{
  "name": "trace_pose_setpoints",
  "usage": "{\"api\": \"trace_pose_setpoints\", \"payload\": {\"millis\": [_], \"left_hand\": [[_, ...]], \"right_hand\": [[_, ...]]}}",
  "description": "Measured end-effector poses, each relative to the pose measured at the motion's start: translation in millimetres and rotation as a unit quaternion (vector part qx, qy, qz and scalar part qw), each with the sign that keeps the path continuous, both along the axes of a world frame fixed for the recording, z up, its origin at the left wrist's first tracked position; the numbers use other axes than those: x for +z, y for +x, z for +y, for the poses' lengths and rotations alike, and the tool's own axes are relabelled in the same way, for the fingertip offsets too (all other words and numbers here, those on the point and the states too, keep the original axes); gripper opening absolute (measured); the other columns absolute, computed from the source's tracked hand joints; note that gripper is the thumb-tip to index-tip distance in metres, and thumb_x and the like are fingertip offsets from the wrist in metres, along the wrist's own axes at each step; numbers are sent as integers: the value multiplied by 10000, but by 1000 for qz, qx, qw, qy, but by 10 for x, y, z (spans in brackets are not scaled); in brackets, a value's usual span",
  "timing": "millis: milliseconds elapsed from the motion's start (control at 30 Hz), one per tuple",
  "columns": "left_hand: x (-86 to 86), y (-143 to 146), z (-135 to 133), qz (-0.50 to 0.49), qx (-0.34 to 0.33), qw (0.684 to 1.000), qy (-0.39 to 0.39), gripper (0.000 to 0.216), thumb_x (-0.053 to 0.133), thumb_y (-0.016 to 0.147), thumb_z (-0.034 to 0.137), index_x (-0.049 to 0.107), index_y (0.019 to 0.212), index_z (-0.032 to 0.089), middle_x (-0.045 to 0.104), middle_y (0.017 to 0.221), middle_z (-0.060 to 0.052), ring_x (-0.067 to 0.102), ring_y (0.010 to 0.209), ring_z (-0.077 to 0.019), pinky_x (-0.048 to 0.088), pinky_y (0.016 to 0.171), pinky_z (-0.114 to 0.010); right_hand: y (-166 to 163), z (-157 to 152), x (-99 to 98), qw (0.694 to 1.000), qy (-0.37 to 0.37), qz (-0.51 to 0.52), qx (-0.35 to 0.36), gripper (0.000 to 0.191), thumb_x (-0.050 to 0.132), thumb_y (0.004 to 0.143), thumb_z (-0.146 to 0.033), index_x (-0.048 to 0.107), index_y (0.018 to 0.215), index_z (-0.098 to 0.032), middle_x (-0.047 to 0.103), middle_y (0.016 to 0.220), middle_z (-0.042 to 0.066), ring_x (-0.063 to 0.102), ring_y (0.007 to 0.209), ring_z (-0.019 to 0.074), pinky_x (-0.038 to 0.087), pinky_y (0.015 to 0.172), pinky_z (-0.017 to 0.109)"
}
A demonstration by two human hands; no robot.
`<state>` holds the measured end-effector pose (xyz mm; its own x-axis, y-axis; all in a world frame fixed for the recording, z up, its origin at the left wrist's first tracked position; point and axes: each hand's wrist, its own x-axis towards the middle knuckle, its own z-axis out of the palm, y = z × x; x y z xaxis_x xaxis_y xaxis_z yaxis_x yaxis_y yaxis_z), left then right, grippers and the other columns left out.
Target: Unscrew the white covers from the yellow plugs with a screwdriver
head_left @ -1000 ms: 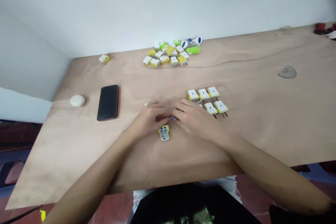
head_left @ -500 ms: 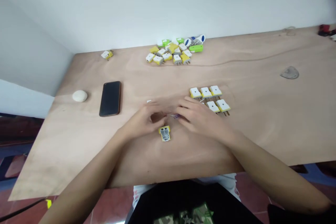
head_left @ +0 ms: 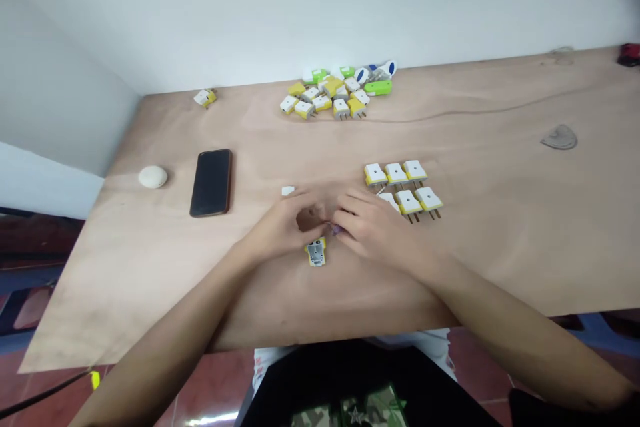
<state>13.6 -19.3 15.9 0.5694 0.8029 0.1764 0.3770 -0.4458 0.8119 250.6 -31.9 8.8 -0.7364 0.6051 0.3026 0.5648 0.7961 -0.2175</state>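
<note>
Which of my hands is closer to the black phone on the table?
Left. The left hand is just to the right of the black phone, slightly toward the person; the right hand is farther right, beyond the left hand.

One phone, one white oval — one opened plug.

A makeshift workshop: plywood table, piled plug adapters.
</note>
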Motion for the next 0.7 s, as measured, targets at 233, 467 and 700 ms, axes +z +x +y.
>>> {"api": "trace_pose_setpoints", "payload": {"millis": [233,467,700], "left_hand": [[44,-24,52,1,-36,997,75,226,704,920,113,775,1106,220,850,1099,-41,765,1035,-238,582,1022,-432],[-22,-26,77,22,-39,992,116,387,531,837,-5,774,1036,222,841,1073,-39,750,969,-226,560,995,-443],[-36,-11,75,30,-53,990,127,356,550,821,-6,784,975,214,819,1079,-57,732,971,-233,546,981,-460]], "right_hand": [[-30,-32,-5,999,37,-6,-9,218,593,1042,-96,721,883,-173,677,954,110,558,947,281,504,828,424],[-27,-52,27,997,70,6,-15,323,500,1069,-71,714,857,-188,656,926,109,504,899,270,453,793,411],[-7,-39,13,997,69,-12,-15,349,492,1077,-57,732,855,-181,662,915,114,502,904,277,444,790,428]]}}
